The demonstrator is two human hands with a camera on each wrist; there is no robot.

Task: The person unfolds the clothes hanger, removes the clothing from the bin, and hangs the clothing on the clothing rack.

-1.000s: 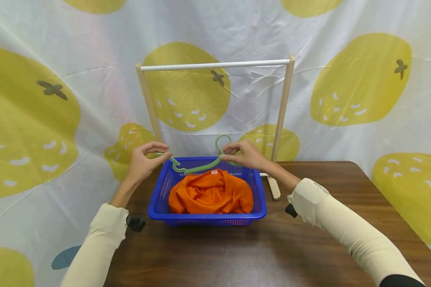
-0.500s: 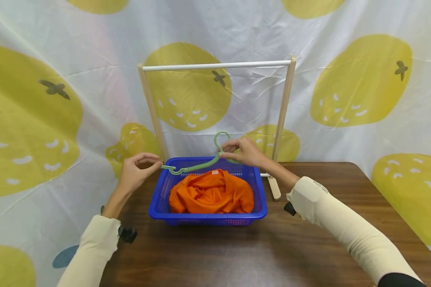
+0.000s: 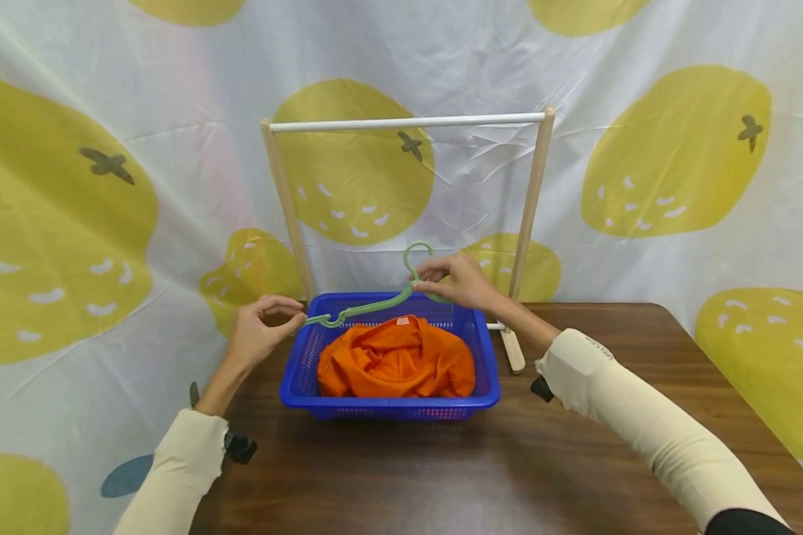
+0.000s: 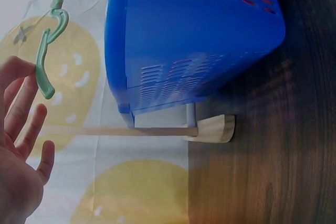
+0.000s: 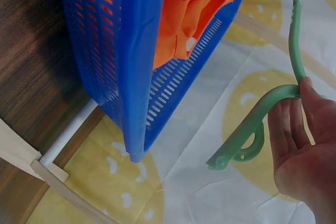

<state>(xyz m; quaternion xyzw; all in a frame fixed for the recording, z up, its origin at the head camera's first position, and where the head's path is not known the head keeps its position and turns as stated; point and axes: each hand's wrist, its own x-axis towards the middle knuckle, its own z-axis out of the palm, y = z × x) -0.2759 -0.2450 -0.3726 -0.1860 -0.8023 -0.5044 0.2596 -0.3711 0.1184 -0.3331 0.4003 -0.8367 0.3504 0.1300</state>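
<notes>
A green plastic clothes hanger (image 3: pixel 375 305) is held in the air above the blue basket (image 3: pixel 391 403), its hook upward. My right hand (image 3: pixel 465 281) grips it at the centre just under the hook, and its other arm extends past the fingers in the right wrist view. The left hand (image 3: pixel 257 331) pinches the tip of the hanger's left arm beyond the basket's left rim; in the left wrist view the thumb is hidden, and the hanger's end (image 4: pixel 44 80) shows past a fingertip. Crumpled orange cloth (image 3: pixel 398 360) with a small white tag lies in the basket.
A small garment rack with a white rail (image 3: pixel 408 122) and wooden posts stands behind the basket. Its right wooden foot (image 3: pixel 512 352) rests on the brown table (image 3: pixel 595 379). A white curtain (image 3: pixel 495 52) with yellow fruit prints hangs behind and on the left.
My left hand has moved down and slightly left, drawing the hanger's left end lower and straighter. The right hand stays nearly in place while the hook has turned a little.
</notes>
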